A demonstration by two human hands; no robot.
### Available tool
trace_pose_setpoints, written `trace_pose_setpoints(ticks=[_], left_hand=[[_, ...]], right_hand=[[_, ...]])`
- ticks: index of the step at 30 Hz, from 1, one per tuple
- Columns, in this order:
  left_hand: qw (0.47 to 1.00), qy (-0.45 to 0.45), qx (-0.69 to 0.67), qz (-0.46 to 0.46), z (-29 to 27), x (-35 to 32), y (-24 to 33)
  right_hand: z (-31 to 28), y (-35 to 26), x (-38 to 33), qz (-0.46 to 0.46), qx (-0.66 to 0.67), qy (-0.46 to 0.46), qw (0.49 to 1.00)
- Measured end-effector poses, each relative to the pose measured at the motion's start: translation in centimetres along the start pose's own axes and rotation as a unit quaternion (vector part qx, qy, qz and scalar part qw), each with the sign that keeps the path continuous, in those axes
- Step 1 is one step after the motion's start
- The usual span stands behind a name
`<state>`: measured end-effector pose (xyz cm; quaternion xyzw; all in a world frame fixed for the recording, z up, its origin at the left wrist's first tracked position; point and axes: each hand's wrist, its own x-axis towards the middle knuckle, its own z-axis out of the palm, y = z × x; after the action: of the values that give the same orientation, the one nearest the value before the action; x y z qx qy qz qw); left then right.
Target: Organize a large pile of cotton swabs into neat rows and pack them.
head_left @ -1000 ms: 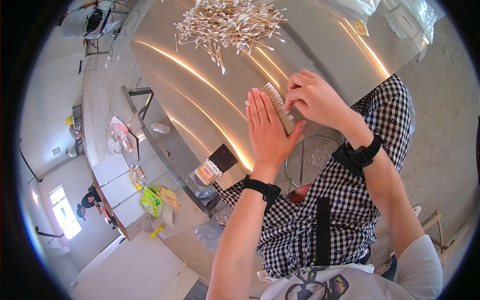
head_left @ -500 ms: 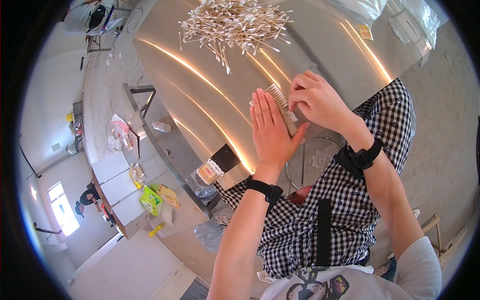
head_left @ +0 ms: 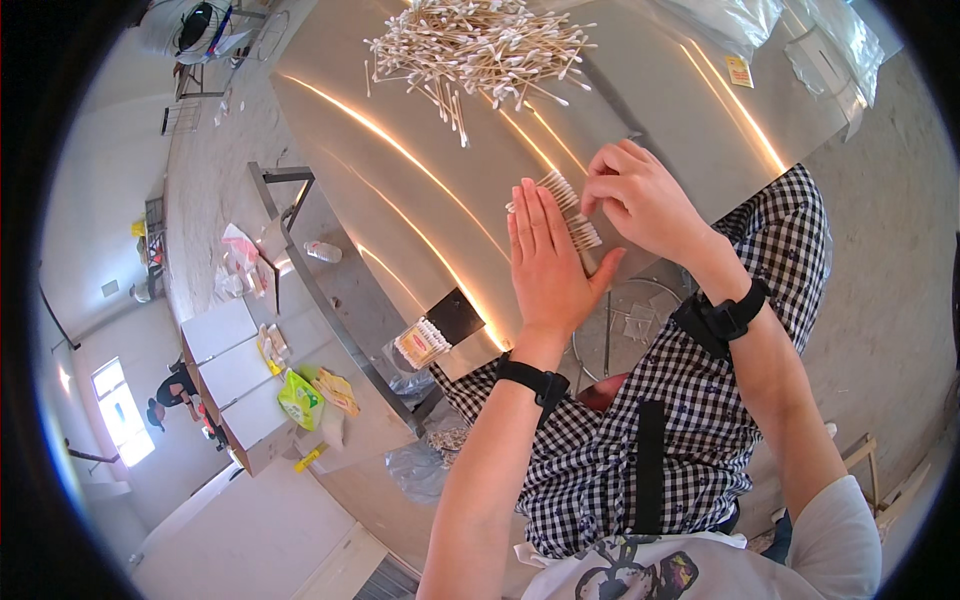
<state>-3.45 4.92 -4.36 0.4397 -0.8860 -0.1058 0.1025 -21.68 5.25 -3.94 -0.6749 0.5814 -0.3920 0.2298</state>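
Observation:
On the grey table, a tight row of cotton swabs lies side by side near the front edge. My left hand rests flat over the row's left part, its fingers stretched out together and its thumb held apart at the near end. At the row's right side is my right hand, with fingers curled and pinched by the swab tips. Whatever is between those fingertips is hidden. Farther off lies a large loose heap of cotton swabs, with white tips and pale sticks.
A pack of swabs sits at the table's left edge beside a black square. Clear plastic bags and a small yellow packet lie far right. Another table with a green bag stands left; a person is beyond.
The view has shifted slightly. My left hand stays flat on the row, and my right hand keeps its curled shape at the row's right side with only a slight shift.

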Motion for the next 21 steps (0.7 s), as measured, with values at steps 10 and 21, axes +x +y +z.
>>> trace_pose_setpoints(ticks=[10, 21], left_hand=[[1.0, 0.001, -0.003, -0.003, -0.08, 0.03, 0.12], [1.0, 0.004, -0.006, -0.001, -0.14, 0.09, 0.11]], right_hand=[[0.69, 0.2, 0.45, 0.014, 0.018, 0.031, 0.999], [0.77, 0.35, 0.48, 0.007, 0.001, 0.024, 1.0]])
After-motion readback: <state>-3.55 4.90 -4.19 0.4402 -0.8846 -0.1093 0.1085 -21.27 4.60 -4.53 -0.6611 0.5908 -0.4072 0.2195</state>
